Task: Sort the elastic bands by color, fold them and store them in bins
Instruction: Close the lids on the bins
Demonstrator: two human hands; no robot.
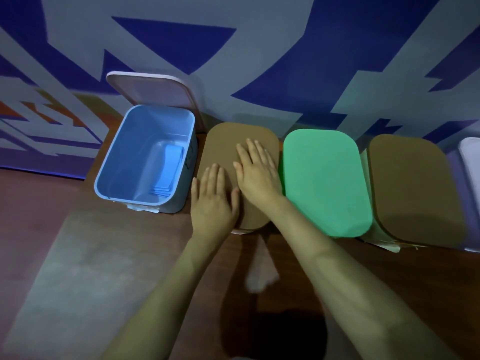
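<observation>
Apparently late in the run. Blue bin [122,141] at L end stands open, its lid [153,89] leaning on the wall behind. A stack of folded blue bands [168,170] lies on the bin floor, toward its R wall. No loose bands visible anywhere on the surface, so sorting + folding look done, judging from this view only.

Next 3 bins are lidded: brown lid [226,141], green lid [324,183], 2nd brown lid [410,190]; contents hidden. A 5th pale bin [470,157] is cut off at R edge, can't tell its state.

Left hand [213,196] and right hand [257,172] both lie flat on the 1st brown lid, fingers straight, slightly spread, holding nothing; prob. pressing it closed. Left to do, est.: put the lid on the blue bin.

Surface: dark wood-tone top [363,281], lighter grey patch at L. Pale blurred shape between the forearms, unidentifiable. Wall [259,61]: grey w/ blue geometric shapes, some orange at far L. Light is dim.
</observation>
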